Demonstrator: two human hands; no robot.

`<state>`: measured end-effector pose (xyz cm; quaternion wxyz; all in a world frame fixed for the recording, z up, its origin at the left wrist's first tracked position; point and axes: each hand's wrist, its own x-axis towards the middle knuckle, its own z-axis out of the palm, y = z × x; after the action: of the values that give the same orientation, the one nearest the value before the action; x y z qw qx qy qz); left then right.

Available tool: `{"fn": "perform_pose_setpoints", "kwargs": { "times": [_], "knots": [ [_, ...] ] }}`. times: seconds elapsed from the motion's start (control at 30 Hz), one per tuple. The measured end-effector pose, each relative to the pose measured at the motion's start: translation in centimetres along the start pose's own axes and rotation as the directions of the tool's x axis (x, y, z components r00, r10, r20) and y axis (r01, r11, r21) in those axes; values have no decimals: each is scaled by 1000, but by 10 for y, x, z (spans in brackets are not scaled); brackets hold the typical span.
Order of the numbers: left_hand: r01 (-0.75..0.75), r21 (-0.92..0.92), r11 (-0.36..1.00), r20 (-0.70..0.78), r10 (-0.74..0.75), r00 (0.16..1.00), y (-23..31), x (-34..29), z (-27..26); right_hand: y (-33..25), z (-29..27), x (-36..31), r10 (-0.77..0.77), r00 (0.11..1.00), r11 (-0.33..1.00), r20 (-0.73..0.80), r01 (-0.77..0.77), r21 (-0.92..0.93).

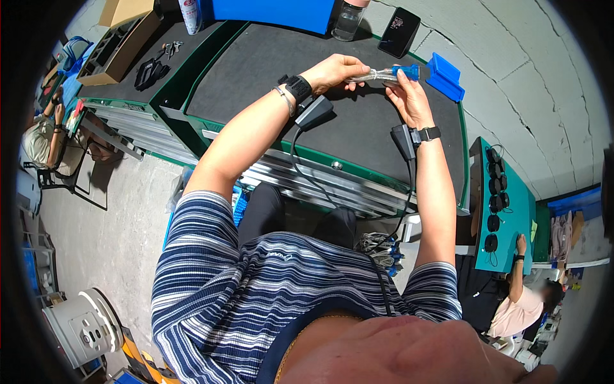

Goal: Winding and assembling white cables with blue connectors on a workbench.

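A bundled pale, see-through cable (374, 75) with a blue plug (409, 72) is held between my two hands above the dark mat of the workbench (256, 70). My left hand (334, 72) pinches the left end of the bundle with its fingertips. On the right, my right hand (409, 99) grips the blue-plug end, its thumb against the plug. A pale tie seems to wrap the middle of the bundle. Each wrist wears a black band and has a black box with a cord beside it.
Along the bench's back are a blue bin (275, 14), a glass jar (348, 22), a black phone (399, 32) and a small blue tray (445, 77). An open cardboard box (118, 48) stands left. Co-workers sit at both sides; several black coils lie on the green table (511, 224) at right.
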<state>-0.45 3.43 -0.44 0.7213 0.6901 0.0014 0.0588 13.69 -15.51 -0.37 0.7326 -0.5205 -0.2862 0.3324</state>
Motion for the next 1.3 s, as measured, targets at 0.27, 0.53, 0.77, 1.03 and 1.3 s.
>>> {"fn": "perform_pose_setpoints", "kwargs": {
  "times": [0.27,0.53,0.77,1.03,1.3],
  "knots": [
    [-241,565,789,-21,305,952,-4,5,-6,0,-9,5,163,987,974,7,-162,161],
    [20,-52,998,-5,-20,1000,3,-5,10,-1,-13,6,-9,1000,977,9,7,211],
    [38,49,998,205,-47,978,1,1,7,-5,-3,3,-66,995,970,78,46,237],
    [-185,595,782,-69,279,958,-6,6,0,-1,-7,6,61,997,974,51,-71,214],
    [50,-107,993,116,-38,993,0,2,6,-5,-7,5,-21,996,960,91,-5,280]
  ]
}}
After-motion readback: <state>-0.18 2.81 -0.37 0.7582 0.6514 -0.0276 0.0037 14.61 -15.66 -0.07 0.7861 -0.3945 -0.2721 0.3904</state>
